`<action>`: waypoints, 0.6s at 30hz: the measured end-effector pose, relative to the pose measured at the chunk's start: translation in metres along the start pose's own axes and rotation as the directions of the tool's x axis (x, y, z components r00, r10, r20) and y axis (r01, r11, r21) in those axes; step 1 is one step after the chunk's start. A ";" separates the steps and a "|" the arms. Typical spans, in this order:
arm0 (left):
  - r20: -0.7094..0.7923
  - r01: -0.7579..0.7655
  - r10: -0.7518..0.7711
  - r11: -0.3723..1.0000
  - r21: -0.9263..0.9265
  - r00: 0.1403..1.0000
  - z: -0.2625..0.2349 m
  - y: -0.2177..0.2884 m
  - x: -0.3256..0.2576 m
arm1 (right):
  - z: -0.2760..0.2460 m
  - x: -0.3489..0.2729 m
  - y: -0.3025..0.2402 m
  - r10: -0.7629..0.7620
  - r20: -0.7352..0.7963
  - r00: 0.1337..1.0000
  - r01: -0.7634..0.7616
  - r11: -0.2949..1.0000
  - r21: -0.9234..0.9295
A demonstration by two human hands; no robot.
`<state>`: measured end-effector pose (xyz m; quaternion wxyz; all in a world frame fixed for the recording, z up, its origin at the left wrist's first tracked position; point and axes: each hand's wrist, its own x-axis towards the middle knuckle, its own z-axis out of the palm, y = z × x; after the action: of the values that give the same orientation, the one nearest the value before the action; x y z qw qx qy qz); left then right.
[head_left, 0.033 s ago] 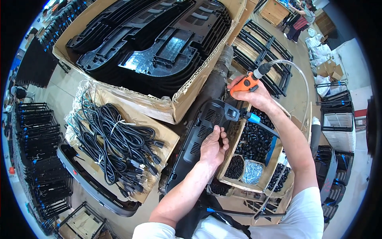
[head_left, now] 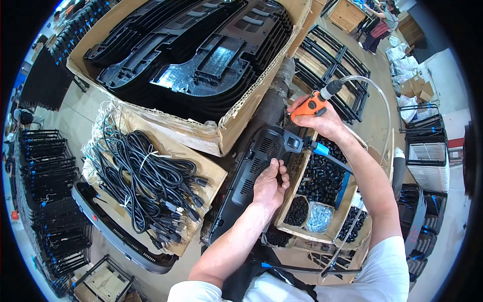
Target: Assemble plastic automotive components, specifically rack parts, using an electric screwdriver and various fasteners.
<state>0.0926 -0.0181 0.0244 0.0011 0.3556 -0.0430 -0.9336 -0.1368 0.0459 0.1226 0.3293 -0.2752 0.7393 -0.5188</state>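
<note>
My right hand point(head_left: 324, 121) is wrapped round an orange air screwdriver point(head_left: 308, 107), from which a clear hose point(head_left: 381, 90) loops away. The tool's tip is hidden behind the hand, close to the far end of a long black plastic housing point(head_left: 247, 168) with vent slots. Over the housing's right side lies my left hand point(head_left: 269, 189), its fingers curled and the thumb against them. Whatever it may hold is too small to make out. From the housing's far right end, a black bar with a blue sleeve point(head_left: 320, 149) runs out over the parts box.
A big carton point(head_left: 166, 123) holds stacked black plastic covers. Bundled black power cords point(head_left: 146, 176) lie on cardboard at left. Right of the housing, a divided parts box point(head_left: 329, 236) holds black pieces and silver screws point(head_left: 319, 217). Another person point(head_left: 381, 30) stands far off.
</note>
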 end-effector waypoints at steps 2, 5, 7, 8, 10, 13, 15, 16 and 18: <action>-0.002 -0.009 0.009 1.000 -0.014 1.000 0.001 0.000 0.002 | 0.001 -0.002 0.003 -0.009 -0.013 1.000 0.009 1.000 0.002; -0.050 -0.018 0.017 1.000 -0.026 0.999 0.004 0.003 0.004 | 0.006 -0.003 0.002 -0.024 -0.018 1.000 0.025 0.998 0.060; -0.045 -0.020 0.019 0.999 -0.040 0.999 0.008 0.006 0.005 | 0.011 -0.010 -0.007 0.072 -0.128 0.989 -0.073 0.997 -0.004; -0.041 -0.022 0.020 0.998 -0.053 0.999 0.010 0.006 0.005 | 0.010 -0.011 -0.005 0.073 -0.133 0.988 -0.074 0.997 -0.008; -0.029 -0.038 0.036 0.998 -0.056 0.999 0.012 0.009 0.006 | 0.011 -0.008 0.002 0.031 -0.130 0.991 -0.032 0.999 -0.002; -0.017 -0.058 0.057 0.996 -0.075 0.998 0.010 0.010 0.012 | 0.020 -0.021 -0.002 -0.027 -0.209 0.978 0.028 1.000 0.000; -0.022 -0.082 0.080 0.990 -0.116 0.997 0.008 0.014 0.015 | 0.035 -0.045 -0.014 -0.165 -0.204 0.965 0.182 0.981 0.064; -0.076 -0.085 0.075 0.988 -0.132 0.994 0.016 0.018 0.009 | 0.040 -0.061 -0.027 -0.151 -0.181 0.972 0.163 0.985 0.053; -0.072 -0.087 0.074 0.976 -0.199 0.995 0.008 0.027 0.012 | 0.059 -0.078 -0.044 -0.156 -0.128 0.980 0.171 0.978 0.118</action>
<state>0.0773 -0.0448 0.0246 0.0762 0.3815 0.0374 -0.9205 -0.0389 0.0557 0.1657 0.2585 -0.2822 0.6974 -0.6060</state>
